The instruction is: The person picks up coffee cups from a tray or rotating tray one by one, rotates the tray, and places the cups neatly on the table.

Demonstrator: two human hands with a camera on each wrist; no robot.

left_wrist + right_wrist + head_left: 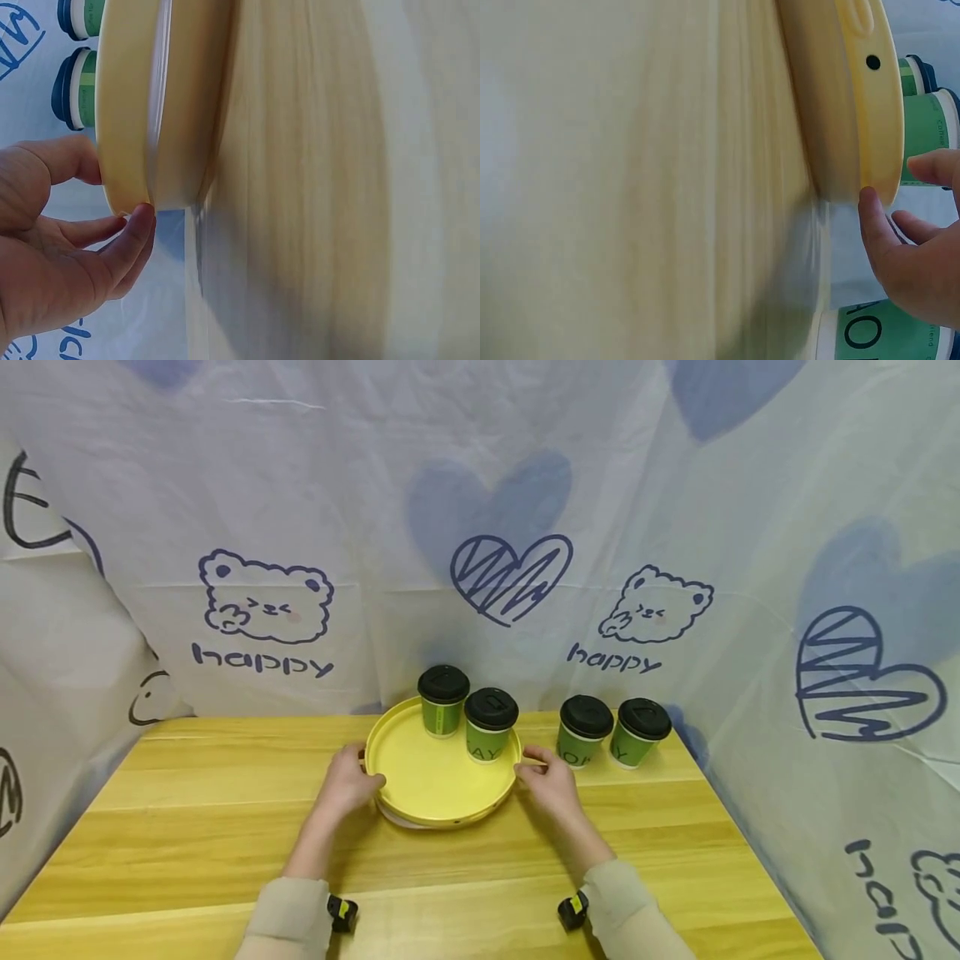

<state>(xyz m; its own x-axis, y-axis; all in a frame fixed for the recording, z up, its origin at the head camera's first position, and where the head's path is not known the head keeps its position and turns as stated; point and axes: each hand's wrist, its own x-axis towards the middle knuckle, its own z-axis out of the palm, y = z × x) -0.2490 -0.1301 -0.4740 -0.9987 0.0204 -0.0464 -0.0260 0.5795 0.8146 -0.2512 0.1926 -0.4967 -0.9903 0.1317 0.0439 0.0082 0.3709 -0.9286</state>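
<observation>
Lots of room by our left hand, a tight squeeze by our right hand.
Left of our left grip we have wide bare wood on the table, and more between our arms, so a hand could slide by there. Between our hands, the yellow tray has a bare part on the near side where a hand could reach in. At its far side, the back cup and the front cup block us. Just right of our right grip stands the inner cup, with the outer cup close beside it. Past them all, the cloth hangs like a wall.
</observation>
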